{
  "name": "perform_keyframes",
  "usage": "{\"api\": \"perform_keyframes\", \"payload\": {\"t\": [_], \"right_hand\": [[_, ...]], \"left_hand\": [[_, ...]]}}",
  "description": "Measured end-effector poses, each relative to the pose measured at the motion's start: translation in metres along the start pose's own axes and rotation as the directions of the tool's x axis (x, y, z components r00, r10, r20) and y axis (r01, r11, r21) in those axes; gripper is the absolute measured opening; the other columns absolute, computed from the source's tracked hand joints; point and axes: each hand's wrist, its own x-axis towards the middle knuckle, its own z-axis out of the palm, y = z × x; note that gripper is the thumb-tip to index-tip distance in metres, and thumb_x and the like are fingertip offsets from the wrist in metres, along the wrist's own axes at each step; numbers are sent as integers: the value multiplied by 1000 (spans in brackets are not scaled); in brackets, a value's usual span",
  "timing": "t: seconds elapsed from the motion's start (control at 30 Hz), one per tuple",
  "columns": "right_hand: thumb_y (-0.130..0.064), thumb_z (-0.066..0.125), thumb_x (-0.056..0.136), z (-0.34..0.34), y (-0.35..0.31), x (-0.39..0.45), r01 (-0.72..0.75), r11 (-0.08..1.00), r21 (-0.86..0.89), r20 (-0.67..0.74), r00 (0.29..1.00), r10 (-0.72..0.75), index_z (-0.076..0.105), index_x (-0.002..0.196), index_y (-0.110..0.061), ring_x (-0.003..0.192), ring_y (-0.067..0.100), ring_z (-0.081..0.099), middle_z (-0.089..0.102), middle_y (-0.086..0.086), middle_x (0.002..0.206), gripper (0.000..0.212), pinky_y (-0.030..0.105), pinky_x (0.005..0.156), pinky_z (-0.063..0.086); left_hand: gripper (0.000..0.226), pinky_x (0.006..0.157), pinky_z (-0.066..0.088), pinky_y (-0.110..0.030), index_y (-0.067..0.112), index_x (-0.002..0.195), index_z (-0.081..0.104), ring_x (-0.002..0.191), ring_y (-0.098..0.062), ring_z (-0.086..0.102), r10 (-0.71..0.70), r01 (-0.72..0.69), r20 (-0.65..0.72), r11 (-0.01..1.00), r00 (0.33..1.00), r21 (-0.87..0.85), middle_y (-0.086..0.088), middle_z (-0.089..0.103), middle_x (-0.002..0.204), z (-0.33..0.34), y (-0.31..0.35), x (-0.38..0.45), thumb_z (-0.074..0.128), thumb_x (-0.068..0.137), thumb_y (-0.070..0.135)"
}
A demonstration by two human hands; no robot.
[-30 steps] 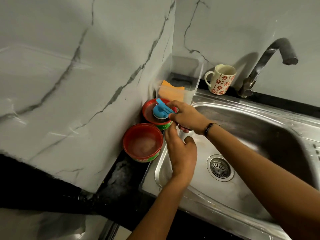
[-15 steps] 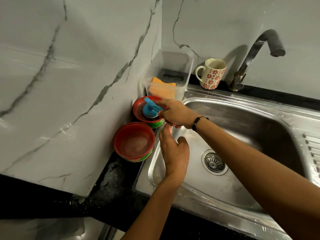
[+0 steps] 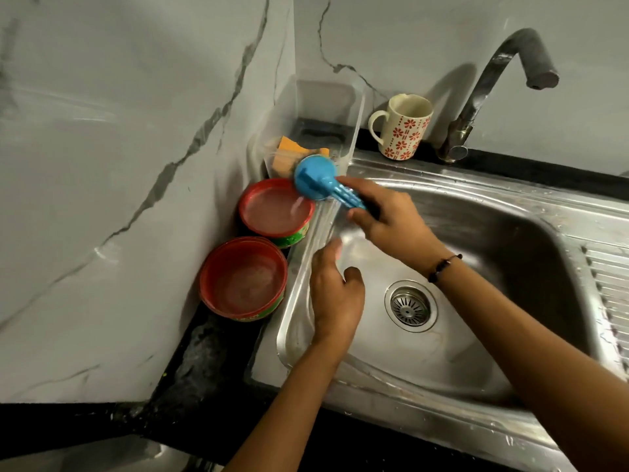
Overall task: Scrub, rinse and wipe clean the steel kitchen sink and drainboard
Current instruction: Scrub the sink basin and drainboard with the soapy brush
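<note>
The steel sink [image 3: 476, 352] lies set in the dark tabletop [image 3: 190, 369]. Our right hand [image 3: 391, 219] grips the blue brush [image 3: 316, 180], now lifted off the red tub [image 3: 275, 212]; our left hand [image 3: 335, 294] rests open on the sink's left wall.

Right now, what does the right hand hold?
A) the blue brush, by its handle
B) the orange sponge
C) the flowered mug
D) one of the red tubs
A: the right hand grips the handle of the blue brush above the sink edge, while the mug, the sponge and both red tubs sit untouched.
</note>
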Motion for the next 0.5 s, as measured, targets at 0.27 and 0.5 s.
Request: {"api": "perform_keyframes", "payload": {"t": [0.27,0.5], "right_hand": [[-10,55,90,-3,129,-102,-624,755,-200,-163,781,603,42,140,-23,94,35,61,62,18,118,53,39,76,50],[-24,37,100,76,148,-62,-642,699,-316,136,698,703,50,121,-24,77,13,57,55,6,93,25,30,73,49]], "left_hand": [[45,101,33,-25,9,133,45,124,-19,44,-72,-64,368,937,927,344,-7,48,135,41,-14,19,45,88,5],[42,99,39,-24,12,134,44,120,-18,48,-30,-114,349,917,936,383,-6,49,133,82,-30,44,46,92,11]]}}
